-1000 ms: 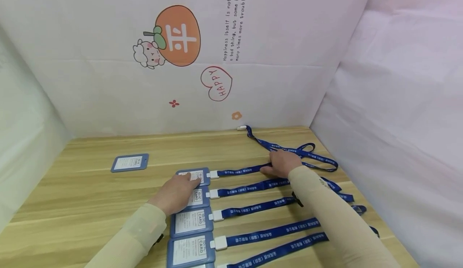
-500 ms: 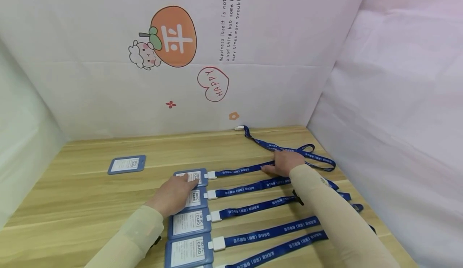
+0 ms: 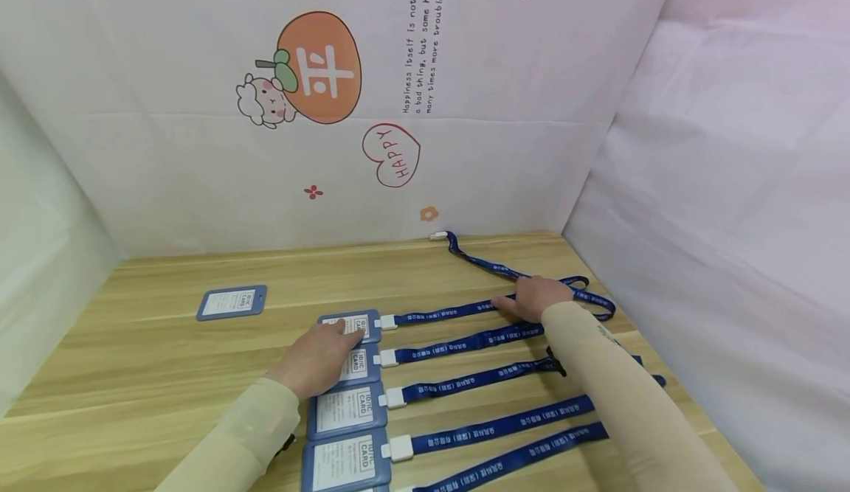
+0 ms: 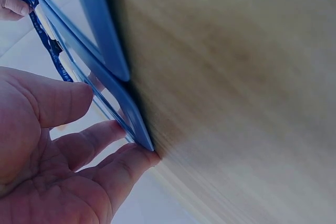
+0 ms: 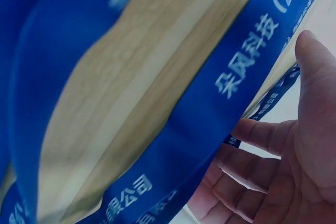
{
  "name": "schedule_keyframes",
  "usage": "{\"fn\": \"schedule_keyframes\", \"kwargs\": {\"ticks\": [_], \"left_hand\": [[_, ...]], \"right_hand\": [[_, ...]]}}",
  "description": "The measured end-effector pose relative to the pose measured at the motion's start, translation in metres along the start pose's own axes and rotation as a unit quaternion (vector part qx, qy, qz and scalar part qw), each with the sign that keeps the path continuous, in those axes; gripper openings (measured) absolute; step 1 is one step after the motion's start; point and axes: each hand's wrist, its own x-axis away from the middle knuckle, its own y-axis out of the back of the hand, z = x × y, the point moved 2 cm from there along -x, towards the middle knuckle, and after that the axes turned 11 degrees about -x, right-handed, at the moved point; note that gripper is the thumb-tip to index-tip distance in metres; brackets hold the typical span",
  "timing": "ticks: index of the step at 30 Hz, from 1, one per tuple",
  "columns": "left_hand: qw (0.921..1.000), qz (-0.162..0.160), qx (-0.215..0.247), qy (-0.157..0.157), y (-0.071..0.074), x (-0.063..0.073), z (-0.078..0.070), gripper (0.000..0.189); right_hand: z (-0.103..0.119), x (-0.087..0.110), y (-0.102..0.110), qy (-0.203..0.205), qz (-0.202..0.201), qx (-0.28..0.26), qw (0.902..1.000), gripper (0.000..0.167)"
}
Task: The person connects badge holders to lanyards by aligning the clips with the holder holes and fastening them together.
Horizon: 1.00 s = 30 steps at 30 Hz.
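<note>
My left hand (image 3: 317,359) rests its fingertips on the topmost blue ID card holder (image 3: 372,316) in a column of several. In the left wrist view its fingers touch the corner of a card holder (image 4: 135,119), with the thumb apart from them. A blue printed lanyard (image 3: 445,313) runs right from that top holder's white clip (image 3: 388,321). My right hand (image 3: 541,299) lies over this strap, thumb pointing left. The right wrist view shows its fingertips at the edge of a lanyard strap (image 5: 210,98), thumb spread away; the strap is not enclosed between them.
More lanyards (image 3: 491,427) stretch right from the lower holders, roughly parallel, partly under the right forearm. A loose lanyard (image 3: 485,265) with a white clip lies at the back right. One separate card holder (image 3: 232,302) lies at the back left. White cloth walls (image 3: 199,182) border the wooden table (image 3: 166,374).
My right hand has slid a little to the right along the top lanyard, and the loose lanyard's loop beside it has shifted. The left hand has stayed on the top card holder.
</note>
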Motion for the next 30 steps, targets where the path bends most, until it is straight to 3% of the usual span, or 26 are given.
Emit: {"fn": "schedule_keyframes", "kwargs": {"ticks": [13,30], "left_hand": [[1.0000,0.004,0.002,0.005,0.000,0.000,0.000,0.041],[1.0000,-0.003,0.006,0.000,0.000,0.001,0.000,0.041]], "right_hand": [[-0.023,-0.006,0.004,-0.015,0.002,0.001,0.9999,0.079],[-0.054,-0.003,0.010,-0.043,-0.005,-0.022,0.9988,0.072]]}}
